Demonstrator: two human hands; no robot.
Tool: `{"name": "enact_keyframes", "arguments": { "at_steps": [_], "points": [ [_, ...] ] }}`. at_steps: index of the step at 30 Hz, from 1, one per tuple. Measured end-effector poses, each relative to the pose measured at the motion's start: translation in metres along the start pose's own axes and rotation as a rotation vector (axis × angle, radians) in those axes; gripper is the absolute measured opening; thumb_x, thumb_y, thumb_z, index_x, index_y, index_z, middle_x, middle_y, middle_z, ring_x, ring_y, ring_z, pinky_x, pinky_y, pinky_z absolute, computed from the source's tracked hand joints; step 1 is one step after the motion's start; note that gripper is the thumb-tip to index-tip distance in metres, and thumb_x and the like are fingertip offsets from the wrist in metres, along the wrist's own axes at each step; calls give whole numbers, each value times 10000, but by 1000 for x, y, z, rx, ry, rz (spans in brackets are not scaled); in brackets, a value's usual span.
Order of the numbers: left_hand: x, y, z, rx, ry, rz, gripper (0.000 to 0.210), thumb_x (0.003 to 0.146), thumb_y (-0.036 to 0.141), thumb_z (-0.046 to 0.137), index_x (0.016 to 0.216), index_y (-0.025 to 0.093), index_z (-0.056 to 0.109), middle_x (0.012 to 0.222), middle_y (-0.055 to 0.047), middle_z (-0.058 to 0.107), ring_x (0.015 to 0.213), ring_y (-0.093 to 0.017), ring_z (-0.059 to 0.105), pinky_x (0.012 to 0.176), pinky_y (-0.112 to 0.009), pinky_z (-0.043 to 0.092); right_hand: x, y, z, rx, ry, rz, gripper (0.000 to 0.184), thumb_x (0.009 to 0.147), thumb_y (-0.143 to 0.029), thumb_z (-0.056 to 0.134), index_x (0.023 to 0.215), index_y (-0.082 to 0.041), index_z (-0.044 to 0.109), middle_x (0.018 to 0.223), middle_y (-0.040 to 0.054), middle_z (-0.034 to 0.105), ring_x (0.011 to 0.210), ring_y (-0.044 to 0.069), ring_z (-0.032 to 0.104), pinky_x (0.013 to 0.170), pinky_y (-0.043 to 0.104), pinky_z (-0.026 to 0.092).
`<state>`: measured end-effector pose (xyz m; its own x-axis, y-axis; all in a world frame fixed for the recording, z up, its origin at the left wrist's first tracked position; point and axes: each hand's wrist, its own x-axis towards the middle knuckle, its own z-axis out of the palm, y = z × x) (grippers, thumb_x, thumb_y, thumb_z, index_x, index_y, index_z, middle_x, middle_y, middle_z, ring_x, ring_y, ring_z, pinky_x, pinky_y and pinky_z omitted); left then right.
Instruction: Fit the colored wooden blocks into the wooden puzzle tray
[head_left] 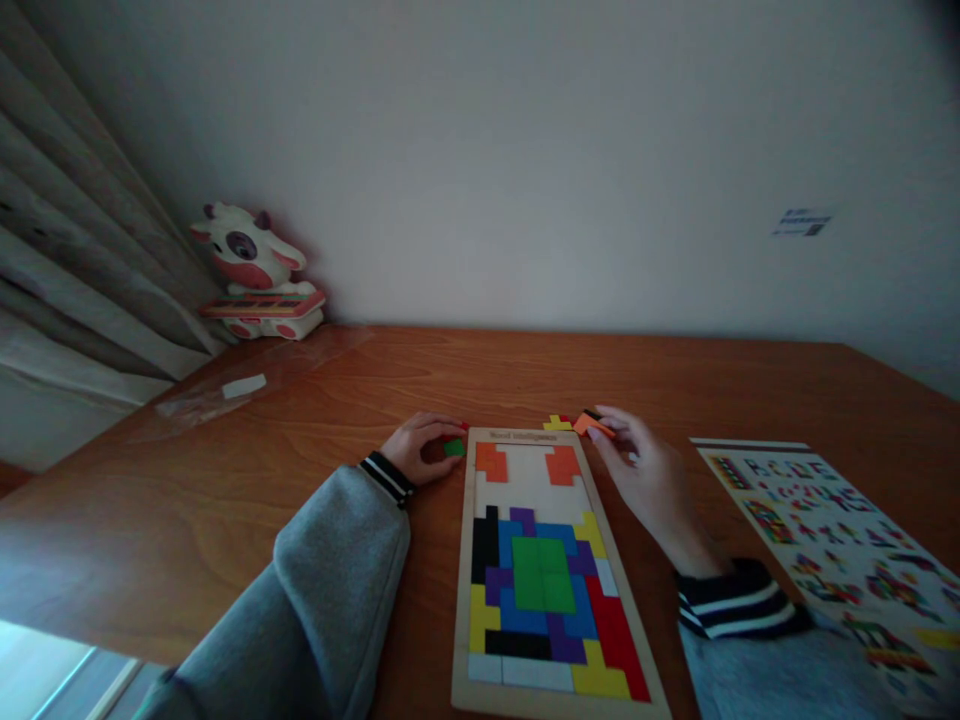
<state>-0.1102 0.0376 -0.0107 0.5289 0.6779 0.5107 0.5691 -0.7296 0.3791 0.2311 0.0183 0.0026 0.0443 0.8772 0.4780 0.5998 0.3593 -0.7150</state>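
Note:
A wooden tray puzzle [551,436] lies in front of me, its lower part filled with coloured blocks and two orange blocks near its top corners. My left hand [426,447] rests on the table by the tray's upper left corner, fingers and thumb apart. A green block [454,447] lies between them; whether they touch it I cannot tell. At the fingertips a bit of a red block [465,426] shows. Beyond the upper right corner, my right hand [641,465] pinches an orange block [596,427], with a black edge showing behind it.
Yellow and red blocks [557,422] lie behind the tray's top edge. A printed pattern sheet [814,540] is on the right, partly under my right sleeve. A toy cow [259,270] stands at the back left, near clear plastic wrap [202,400] and a curtain [82,250].

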Motion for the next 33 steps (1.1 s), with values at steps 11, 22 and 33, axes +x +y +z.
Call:
{"name": "enact_keyframes", "arguments": {
  "at_steps": [11,22,33],
  "points": [
    [-3,-7,3,108,-10,-29,281,883,311,567,1136,212,640,1100,-64,715,1012,-208,665,912,-386,525,14,41,-9,402,279,325,510,793,-527,662,1167,-182,628,1035,117,708,795,200,688,715,361,563],
    [-4,-9,5,152,31,-61,264,822,195,527,1042,189,673,1018,-76,704,931,-213,647,862,-392,509,10,38,-22,-312,-172,201,295,840,-409,530,932,-203,721,818,60,736,704,213,665,645,318,482],
    [5,20,10,92,-11,94,221,903,230,542,1080,185,665,1110,-99,684,1036,-220,619,917,-408,491,14,42,-3,-528,-297,-334,394,959,-296,402,1328,-231,524,1302,93,614,1182,278,551,944,469,427]
  ]
}}
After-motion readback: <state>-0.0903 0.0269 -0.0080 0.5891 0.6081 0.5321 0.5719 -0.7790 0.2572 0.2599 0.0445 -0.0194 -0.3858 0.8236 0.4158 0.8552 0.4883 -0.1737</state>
